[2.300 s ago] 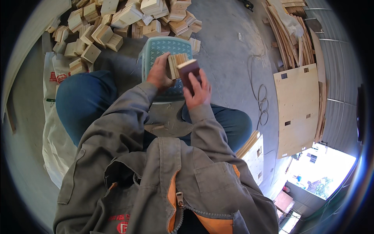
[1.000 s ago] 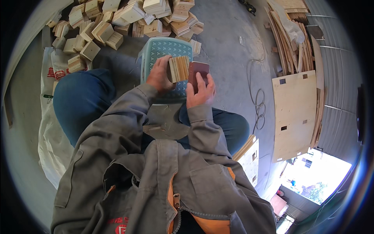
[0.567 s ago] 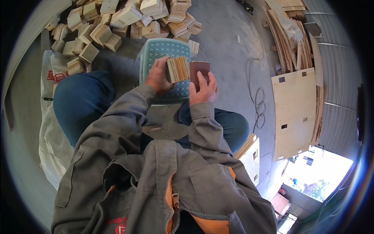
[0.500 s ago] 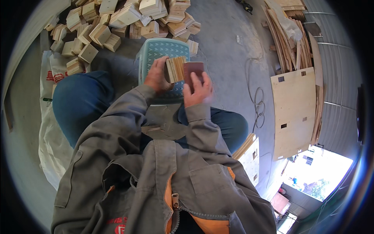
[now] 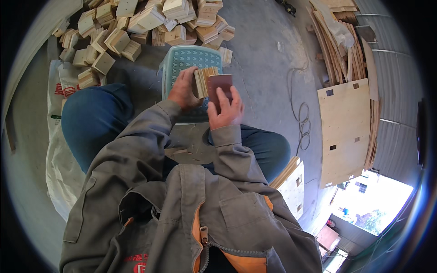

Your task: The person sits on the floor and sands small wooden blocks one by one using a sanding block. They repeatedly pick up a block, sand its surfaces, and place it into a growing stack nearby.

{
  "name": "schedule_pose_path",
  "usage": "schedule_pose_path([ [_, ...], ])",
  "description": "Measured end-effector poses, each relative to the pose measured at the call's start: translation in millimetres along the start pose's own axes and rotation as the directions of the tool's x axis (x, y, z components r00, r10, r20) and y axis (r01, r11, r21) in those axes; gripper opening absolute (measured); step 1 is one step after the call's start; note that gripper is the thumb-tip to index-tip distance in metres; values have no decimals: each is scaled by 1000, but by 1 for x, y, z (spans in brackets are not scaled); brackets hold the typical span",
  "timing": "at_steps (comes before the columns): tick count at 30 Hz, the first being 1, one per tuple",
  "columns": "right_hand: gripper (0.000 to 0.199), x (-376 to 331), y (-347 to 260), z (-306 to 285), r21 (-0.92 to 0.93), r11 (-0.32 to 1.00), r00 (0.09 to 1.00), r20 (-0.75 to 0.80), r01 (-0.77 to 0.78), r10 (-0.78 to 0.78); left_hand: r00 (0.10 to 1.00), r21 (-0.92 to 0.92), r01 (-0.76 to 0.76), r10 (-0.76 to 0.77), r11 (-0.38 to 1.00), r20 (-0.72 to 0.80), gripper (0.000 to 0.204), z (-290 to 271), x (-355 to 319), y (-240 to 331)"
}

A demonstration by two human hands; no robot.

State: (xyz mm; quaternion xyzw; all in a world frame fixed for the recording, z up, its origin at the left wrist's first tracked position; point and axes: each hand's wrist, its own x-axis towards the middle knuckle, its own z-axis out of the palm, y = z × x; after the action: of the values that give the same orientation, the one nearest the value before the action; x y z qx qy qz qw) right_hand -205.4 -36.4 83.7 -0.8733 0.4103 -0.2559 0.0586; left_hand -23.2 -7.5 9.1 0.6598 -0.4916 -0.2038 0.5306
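Note:
My left hand point(image 5: 184, 90) is closed round the left side of a layered plywood block point(image 5: 200, 82), holding it above a light blue-green plastic stool point(image 5: 191, 57). Against the block's right side lies a flat reddish-brown piece that looks like a sanding block point(image 5: 220, 83). My right hand point(image 5: 227, 108) grips that piece, fingers laid across its face and thumb at its near left edge. The sanding block covers the right part of the plywood block. Slight blur softens the right fingertips.
A heap of plywood blocks point(image 5: 150, 20) lies on the floor beyond the stool. White plastic sacking point(image 5: 59, 154) is at the left. On the right are a looped cable point(image 5: 302, 120), a leaning plywood sheet point(image 5: 344, 132) and stacked boards point(image 5: 334, 50). My bent knees flank the stool.
My right hand has moved a little to the left with the sanding block, which now overlaps more of the plywood block. My left hand stays almost still.

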Motion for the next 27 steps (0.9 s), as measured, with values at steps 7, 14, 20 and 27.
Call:
schedule_pose_path([
  [7, 56, 7, 25, -3, -44, 996, 996, -46, -82, 80, 998, -16, 44, -44, 999, 34, 97, 1, 1, -1],
  [14, 57, 4, 20, -11, -15, 999, 997, -59, -51, 50, 1000, -3, 27, -27, 1000, 8, 97, 0, 1, 0],
  [20, 56, 2, 15, -6, 16, 997, 996, -48, -79, 80, 1000, 3, 11, -11, 1000, 10, 95, -2, 1, 3],
  [27, 57, 8, 33, -5, -66, 987, 985, -104, -148, 141, 1000, 10, -14, 14, 1000, -2, 94, -1, 0, 1],
])
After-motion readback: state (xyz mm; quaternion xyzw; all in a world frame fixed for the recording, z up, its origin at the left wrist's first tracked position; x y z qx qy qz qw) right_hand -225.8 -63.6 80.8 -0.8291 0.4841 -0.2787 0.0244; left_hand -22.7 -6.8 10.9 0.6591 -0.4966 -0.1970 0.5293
